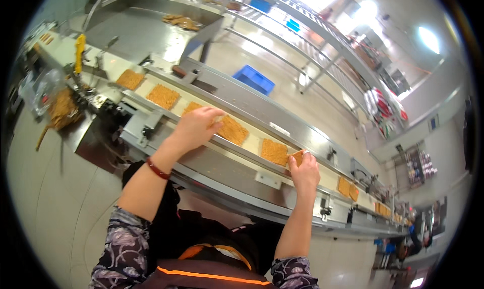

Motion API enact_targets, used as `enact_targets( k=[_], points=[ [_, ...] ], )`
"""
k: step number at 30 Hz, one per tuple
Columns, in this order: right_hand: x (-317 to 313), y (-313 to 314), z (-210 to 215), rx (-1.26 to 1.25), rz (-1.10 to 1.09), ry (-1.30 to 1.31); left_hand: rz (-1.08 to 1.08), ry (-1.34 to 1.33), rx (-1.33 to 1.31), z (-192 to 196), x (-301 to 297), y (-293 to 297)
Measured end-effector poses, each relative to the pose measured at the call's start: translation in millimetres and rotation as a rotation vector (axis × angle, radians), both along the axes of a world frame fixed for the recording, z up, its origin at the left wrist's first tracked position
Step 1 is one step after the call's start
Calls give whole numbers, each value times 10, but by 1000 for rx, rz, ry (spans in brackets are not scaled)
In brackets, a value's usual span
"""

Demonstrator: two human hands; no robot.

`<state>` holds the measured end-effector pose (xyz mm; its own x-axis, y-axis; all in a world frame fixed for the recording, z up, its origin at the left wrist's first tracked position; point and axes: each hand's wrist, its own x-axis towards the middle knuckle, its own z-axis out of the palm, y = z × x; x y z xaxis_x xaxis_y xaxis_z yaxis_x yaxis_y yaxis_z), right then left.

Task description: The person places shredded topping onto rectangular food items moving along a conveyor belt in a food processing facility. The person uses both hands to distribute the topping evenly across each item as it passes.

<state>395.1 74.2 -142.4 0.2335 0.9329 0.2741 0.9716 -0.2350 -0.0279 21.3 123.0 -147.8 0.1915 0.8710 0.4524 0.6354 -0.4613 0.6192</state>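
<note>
Square orange-brown cakes with a rough, crinkled top, perhaps dried noodle cakes, lie in a row on the pale conveyor belt (256,140). My left hand (197,129) curls over one partly covered cake (190,108), fingers and thumb bent at its side; the contact is partly hidden. Beside those fingertips lies another cake (233,129). My right hand (304,172) grips a cake (298,158) between thumb and fingers, close against the neighbouring cake (275,152). Farther left on the belt are two more cakes, one (163,96) nearer my left hand and one (130,79) beyond it.
Metal rails edge the belt. A steel tray (136,29) with broken pieces stands at upper left, near a yellow-handled tool (79,52). A plastic bag (63,105) of brown pieces hangs at left. Beyond the belt, a blue crate (254,79) sits on the floor. More cakes (348,188) lie rightward.
</note>
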Motion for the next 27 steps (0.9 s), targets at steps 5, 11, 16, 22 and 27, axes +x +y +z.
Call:
enact_targets(
  k=[5,11,16,22,27],
  points=[
    [827,-141,208,-265,-445,-114,-13,-36,0,26,-129,-135],
    [1205,-479,270,86,-331,-301,-23,-46,75,21,-44,-148],
    [740,-278,185,199,-54,-167,78,-96,-24,5,-120,-160],
    [29,77,288,216,257,-67,173,-138,95,-76,-218,-91],
    [-557,359,370,185,384,67,211,-82,187,-67,-205,-80]
  ],
)
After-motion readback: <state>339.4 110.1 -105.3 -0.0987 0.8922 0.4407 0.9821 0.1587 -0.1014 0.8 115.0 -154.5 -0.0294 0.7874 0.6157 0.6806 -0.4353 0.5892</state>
